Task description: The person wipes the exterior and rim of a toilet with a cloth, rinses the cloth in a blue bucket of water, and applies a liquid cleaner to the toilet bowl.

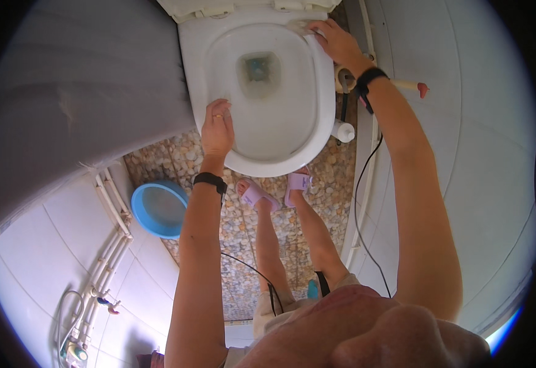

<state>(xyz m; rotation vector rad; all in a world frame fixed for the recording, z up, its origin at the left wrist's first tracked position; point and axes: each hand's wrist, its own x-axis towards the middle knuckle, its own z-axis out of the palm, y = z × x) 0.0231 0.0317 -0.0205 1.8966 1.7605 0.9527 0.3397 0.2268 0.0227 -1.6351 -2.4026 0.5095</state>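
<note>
A white toilet bowl (324,122) fills the upper middle, with its seat and lid (249,6) raised at the far end. My right hand (336,42) reaches to the bowl's far right rim. Its bent fingers press a thin pale cloth (300,26) against the rim; the cloth's full shape is unclear. Over the near left rim, my left hand (218,127) is closed, fingers bent together. I see nothing in it, and its palm side is partly hidden. Water (257,69) lies at the bottom of the bowl.
A blue basin (163,210) stands on the pebble-patterned floor (243,239), left of my pink-slippered feet. Beside the bowl's right side are a white bottle (342,131) and a red-tipped handle (423,89). A grey curtain-like sheet (96,92) covers the left; pipes (111,245) run along the wall.
</note>
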